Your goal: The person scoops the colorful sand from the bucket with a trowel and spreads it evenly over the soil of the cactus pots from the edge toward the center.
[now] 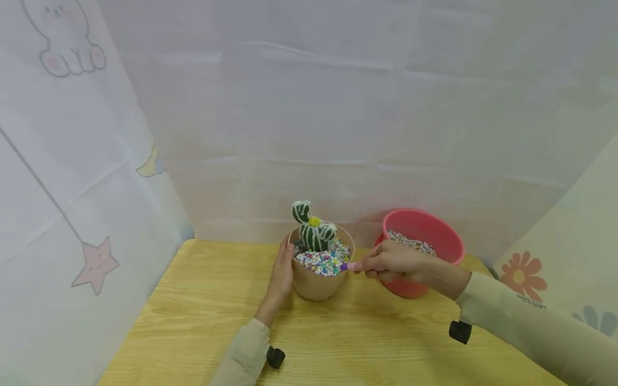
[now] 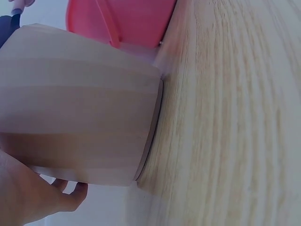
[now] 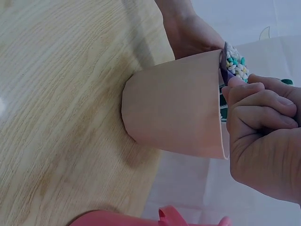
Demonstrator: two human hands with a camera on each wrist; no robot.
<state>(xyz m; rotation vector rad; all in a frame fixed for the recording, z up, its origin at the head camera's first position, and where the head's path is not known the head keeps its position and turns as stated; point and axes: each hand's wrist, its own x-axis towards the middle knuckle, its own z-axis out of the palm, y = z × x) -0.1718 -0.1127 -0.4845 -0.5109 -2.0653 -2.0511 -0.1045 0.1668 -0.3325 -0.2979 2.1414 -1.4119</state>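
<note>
A beige flowerpot stands upright on the table, with a knitted green-and-white cactus rising from it. My left hand holds the pot's left side; in the left wrist view its fingers curve around the far side. My right hand grips the pink handle of a small toy shovel, whose purple blade base shows at the pot's right rim. Multicoloured pebbles heap over the blade in front of the cactus. In the right wrist view, pebbles lie on the dark blade above the rim.
A pink-red bucket holding more pebbles stands to the right of the pot, partly behind my right hand. The wooden table meets white cloth walls behind and at the sides.
</note>
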